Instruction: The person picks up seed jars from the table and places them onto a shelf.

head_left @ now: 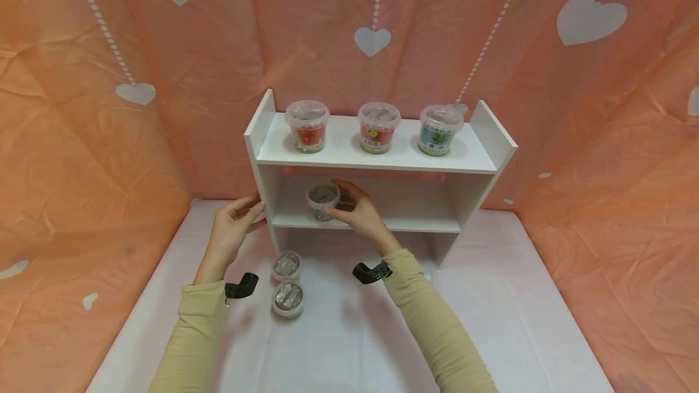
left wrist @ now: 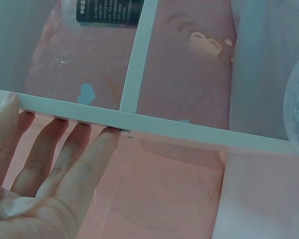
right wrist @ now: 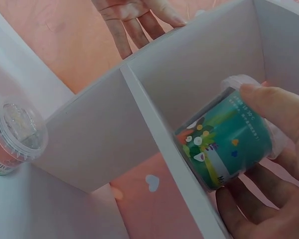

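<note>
Looking from the head, we find three tubs [head_left: 378,128] on the top shelf [head_left: 342,145] of a white rack [head_left: 494,132], two more tubs [head_left: 288,297] on the table [head_left: 491,320] seemingly left to shelve. From the left wrist, our left hand [left wrist: 47,206], fingers extended, touches the rack's side; from the right, our right hand [right wrist: 289,201] grips a green tub [right wrist: 229,142] at the middle shelf [right wrist: 168,149].

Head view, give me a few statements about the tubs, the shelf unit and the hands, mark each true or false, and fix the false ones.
1. The right hand holds a tub at the middle board. True.
2. The left hand also grips that tub. False: it touches the left side panel.
3. The top board bears three tubs. True.
4. Only one tub stands on the table. False: there are two, a nearer tub and a farther tub.
</note>
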Demonstrator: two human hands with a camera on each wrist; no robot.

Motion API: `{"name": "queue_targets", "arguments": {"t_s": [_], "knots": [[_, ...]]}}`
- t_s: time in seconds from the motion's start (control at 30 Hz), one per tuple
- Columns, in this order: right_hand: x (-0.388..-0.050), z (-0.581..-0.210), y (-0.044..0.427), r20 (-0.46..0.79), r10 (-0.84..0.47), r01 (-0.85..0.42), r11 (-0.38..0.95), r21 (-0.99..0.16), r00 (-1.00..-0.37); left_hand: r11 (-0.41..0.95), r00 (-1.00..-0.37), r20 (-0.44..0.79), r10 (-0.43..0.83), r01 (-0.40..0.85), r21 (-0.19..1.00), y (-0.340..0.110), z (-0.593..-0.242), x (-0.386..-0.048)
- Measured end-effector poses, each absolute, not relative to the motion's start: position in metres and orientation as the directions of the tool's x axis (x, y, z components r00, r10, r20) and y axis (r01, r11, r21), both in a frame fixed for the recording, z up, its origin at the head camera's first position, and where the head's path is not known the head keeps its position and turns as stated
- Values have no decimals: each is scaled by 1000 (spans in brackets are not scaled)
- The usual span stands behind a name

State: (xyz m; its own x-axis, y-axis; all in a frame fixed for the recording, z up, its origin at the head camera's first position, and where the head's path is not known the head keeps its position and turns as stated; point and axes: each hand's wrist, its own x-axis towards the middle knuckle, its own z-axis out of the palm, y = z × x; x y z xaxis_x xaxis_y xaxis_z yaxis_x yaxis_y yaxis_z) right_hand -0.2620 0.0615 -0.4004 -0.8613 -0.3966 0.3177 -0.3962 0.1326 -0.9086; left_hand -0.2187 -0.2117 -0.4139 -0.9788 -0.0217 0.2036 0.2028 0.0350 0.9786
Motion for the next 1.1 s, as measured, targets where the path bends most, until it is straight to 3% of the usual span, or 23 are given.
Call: {"name": "queue_targets", "arguments": {"t_s": [0.2,1.1], "knots": [[-253,-386,58,311,-413,-394,131,-910,-856,31,-979,201,-28,201,979,-211,-414,-219],[-260,-392,48,299,-356,-343,64,-937,-885,41,-983,185,-21,184,982,-210,-411,-217]]}}
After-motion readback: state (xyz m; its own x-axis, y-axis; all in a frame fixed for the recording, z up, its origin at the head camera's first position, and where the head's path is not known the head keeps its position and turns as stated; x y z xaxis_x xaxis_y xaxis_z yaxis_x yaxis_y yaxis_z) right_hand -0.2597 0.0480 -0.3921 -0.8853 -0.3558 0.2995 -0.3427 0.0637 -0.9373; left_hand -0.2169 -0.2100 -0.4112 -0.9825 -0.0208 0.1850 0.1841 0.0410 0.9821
